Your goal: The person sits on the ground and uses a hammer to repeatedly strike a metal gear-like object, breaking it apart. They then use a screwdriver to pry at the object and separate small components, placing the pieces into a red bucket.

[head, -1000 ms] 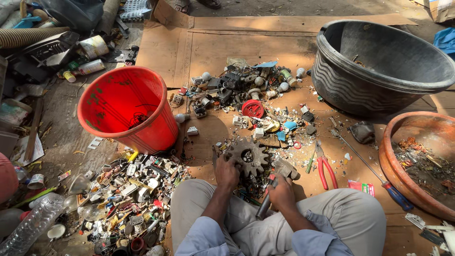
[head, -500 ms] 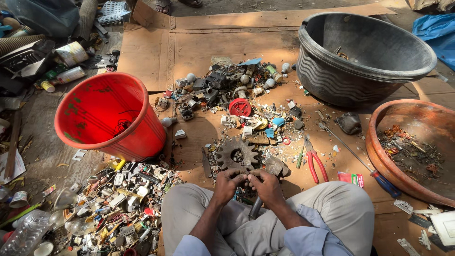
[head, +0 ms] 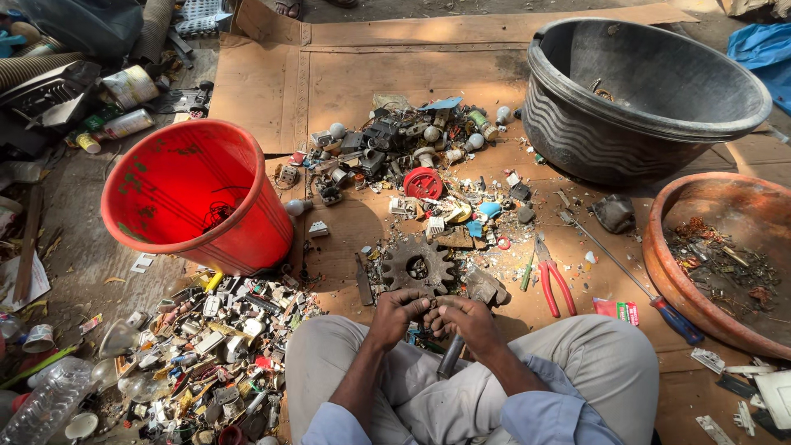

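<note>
We see both hands drawn together low in the middle, just in front of the knees: the left hand (head: pixel 397 313) and the right hand (head: pixel 467 320) touch at the fingertips, each grip closed around a small dark piece (head: pixel 432 308) too small for us to make out. A hammer (head: pixel 482 288), its rusty head just beyond the right hand, runs its handle down under that hand toward the lap. Just past the knuckles lies one rusty toothed gear (head: pixel 418 264) flat on the cardboard (head: pixel 371 66). We count one red bucket (head: pixel 198 194) standing to the left of the gear, one large black tub (head: pixel 643 99) at the upper right, and one brown basin (head: pixel 725 255) with scraps at the right edge. One pair of red-handled pliers (head: pixel 550 276) lies right of the hammer, and one long screwdriver (head: pixel 634 280) beyond it. Two heaps of small scrap flank the work: one pile (head: pixel 412 156) beyond the gear, another pile (head: pixel 206 346) by the left knee.
</note>
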